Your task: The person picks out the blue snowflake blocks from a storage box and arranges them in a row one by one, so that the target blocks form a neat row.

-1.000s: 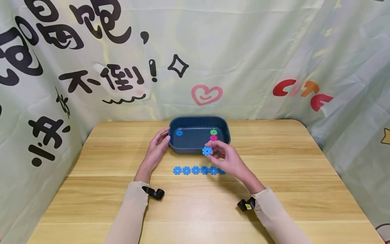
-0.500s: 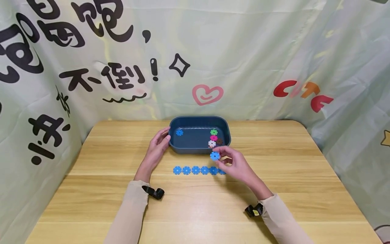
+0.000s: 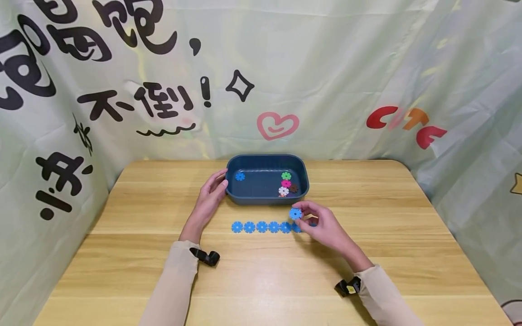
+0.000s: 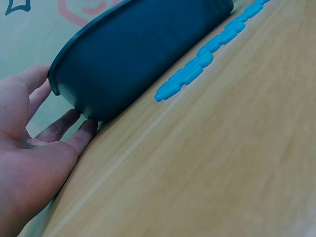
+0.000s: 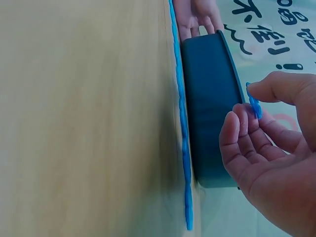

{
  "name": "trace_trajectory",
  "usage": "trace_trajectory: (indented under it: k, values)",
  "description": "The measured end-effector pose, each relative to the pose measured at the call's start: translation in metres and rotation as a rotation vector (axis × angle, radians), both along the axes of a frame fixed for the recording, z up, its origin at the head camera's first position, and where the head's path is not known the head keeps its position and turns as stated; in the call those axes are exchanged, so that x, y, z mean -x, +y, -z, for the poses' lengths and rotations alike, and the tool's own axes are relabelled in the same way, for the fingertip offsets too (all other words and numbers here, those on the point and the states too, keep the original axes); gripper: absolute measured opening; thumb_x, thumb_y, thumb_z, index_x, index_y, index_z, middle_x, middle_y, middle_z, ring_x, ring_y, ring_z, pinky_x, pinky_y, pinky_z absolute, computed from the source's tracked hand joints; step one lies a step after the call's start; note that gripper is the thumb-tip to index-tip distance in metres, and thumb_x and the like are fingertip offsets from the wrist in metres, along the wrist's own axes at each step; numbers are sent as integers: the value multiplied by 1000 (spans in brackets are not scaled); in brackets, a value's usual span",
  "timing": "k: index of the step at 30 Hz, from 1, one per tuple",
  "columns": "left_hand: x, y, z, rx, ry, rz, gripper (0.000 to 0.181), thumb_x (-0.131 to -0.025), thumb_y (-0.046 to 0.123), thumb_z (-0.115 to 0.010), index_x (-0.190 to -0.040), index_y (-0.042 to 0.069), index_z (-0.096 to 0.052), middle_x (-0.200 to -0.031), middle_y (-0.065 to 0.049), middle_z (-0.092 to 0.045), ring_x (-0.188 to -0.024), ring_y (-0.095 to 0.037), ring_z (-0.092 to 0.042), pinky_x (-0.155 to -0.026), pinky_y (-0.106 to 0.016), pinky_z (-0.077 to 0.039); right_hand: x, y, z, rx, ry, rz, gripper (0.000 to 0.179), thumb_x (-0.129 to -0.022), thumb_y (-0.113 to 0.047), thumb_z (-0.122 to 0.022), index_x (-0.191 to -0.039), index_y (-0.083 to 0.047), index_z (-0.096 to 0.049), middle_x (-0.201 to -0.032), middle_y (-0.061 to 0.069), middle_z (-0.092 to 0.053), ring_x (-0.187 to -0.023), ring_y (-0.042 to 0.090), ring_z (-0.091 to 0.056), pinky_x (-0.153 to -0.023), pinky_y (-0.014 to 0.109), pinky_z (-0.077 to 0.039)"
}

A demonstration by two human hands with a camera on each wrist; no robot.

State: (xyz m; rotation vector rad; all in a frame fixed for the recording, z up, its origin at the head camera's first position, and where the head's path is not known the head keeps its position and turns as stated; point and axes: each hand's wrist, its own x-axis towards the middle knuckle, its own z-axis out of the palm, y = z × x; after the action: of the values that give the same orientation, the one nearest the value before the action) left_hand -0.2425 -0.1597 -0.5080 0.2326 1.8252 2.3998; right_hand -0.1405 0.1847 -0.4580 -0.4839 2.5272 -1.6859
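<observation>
My right hand (image 3: 324, 226) pinches a blue snowflake disc (image 3: 295, 213) between thumb and fingers, above the right end of a row of blue snowflake discs (image 3: 262, 227) on the table. In the right wrist view the pinched disc (image 5: 254, 102) shows edge-on. The row lies in front of a dark blue plastic basin (image 3: 261, 201), and the hand covers part of its right end. My left hand (image 3: 209, 199) rests against the basin's left end; in the left wrist view its fingers (image 4: 64, 123) touch the end wall, fairly straight.
Inside the basin, a blue disc (image 3: 240, 176) lies at the left. Green (image 3: 286, 175), pink (image 3: 286, 183), white (image 3: 283, 191) and brown discs (image 3: 293, 188) lie at the right. A printed curtain (image 3: 326, 68) hangs behind the wooden table (image 3: 261, 280).
My right hand has moved right and toward me with the blue snowflake disc, from the basin's front rim to over the row's right end. My left hand has stayed on the basin.
</observation>
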Motion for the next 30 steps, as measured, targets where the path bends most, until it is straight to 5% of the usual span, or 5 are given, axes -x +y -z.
trace_trajectory:
  k: [11, 30]
  values:
    - [0, 1, 0, -7, 3, 4, 48, -105, 22, -59, -151, 15, -48, -155, -9, -41, -140, -26, -42, -110, -36, -43, -8, 25, 2, -36, -49, 20, 31, -91, 1, -73, -120, -4, -66, -102, 12, -65, -91, 29, -61, -72, 30, -59]
    - [0, 0, 0, 0, 9, 7, 49, -106, 22, -58, -152, 13, -46, -155, -11, -40, -141, -27, -41, -110, -35, -42, -14, 66, 0, -209, 21, 8, 31, -90, 3, -73, -120, -2, -66, -95, 6, -66, -84, 22, -61, -71, 31, -60]
